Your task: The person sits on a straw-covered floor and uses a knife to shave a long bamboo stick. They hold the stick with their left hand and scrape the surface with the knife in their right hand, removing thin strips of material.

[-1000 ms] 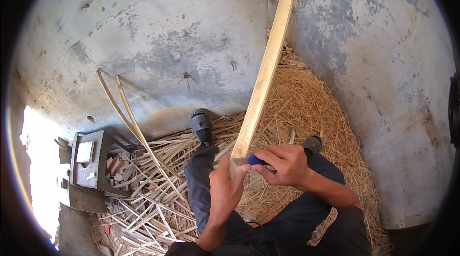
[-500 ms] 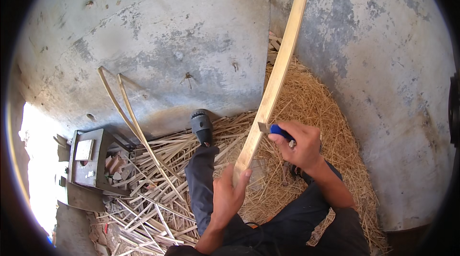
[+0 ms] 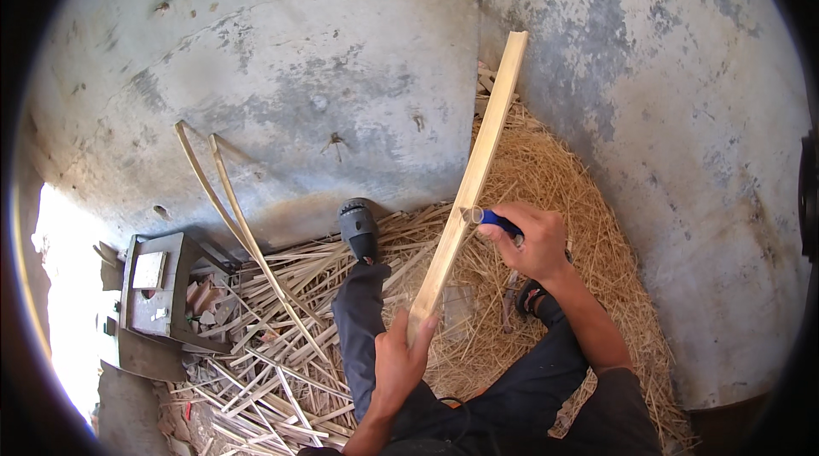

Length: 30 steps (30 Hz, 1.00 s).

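Note:
A long, pale bamboo strip (image 3: 482,153) slants up and away from me toward the corner. My left hand (image 3: 401,362) is closed around its near end, low in front of my body. My right hand (image 3: 533,243) grips a knife (image 3: 499,220) with a blue handle. The short blade lies against the strip's right edge, a little below its middle. Part of the handle is hidden inside my fingers.
Straw-like shavings (image 3: 572,191) are heaped at right, and thin split strips (image 3: 264,379) lie scattered at left. Two curved strips (image 3: 226,187) lean on the wall (image 3: 281,72). A dark wooden box (image 3: 162,285) stands at far left. My shoe (image 3: 358,226) is near the wall.
The bamboo strip has been drawn back toward me, its far end now lower. My left hand moved slightly down with it. The knife has shifted a little upward, its blade turned against the edge.

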Tool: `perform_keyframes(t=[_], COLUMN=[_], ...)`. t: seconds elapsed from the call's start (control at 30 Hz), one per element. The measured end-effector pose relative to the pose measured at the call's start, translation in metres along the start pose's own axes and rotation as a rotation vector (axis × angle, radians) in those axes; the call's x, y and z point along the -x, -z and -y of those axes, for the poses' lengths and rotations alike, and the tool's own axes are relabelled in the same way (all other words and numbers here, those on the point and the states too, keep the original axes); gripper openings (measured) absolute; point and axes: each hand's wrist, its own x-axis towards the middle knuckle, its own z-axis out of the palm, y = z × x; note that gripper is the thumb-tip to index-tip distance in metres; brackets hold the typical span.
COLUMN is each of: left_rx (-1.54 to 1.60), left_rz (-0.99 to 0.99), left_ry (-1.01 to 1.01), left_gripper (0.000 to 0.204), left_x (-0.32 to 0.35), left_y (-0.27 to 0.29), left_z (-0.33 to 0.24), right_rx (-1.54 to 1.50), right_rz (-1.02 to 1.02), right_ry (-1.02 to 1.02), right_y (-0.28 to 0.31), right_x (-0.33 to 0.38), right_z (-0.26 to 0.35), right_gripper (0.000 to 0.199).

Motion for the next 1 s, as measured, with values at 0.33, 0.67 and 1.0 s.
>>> perform_keyframes(t=[0.33, 0.67, 1.0], left_rx=[-0.035, -0.094, -0.092], left_rz=[0.003, 0.020, 0.298], left_ry=[0.033, 0.085, 0.291], left_gripper=[0.038, 0.037, 0.046], left_x=[0.028, 0.055, 0.132], left_y=[0.014, 0.031, 0.054], left_z=[0.021, 0.045, 0.093], right_rx=[0.020, 0.034, 0.298], right_rz=[-0.011, 0.053, -0.059], right_ry=[-0.016, -0.123, -0.653], right_y=[-0.011, -0.027, 0.023], right_x=[-0.010, -0.021, -0.035], right_z=[-0.022, -0.041, -0.216], right_gripper=[0.036, 0.039, 0.047])
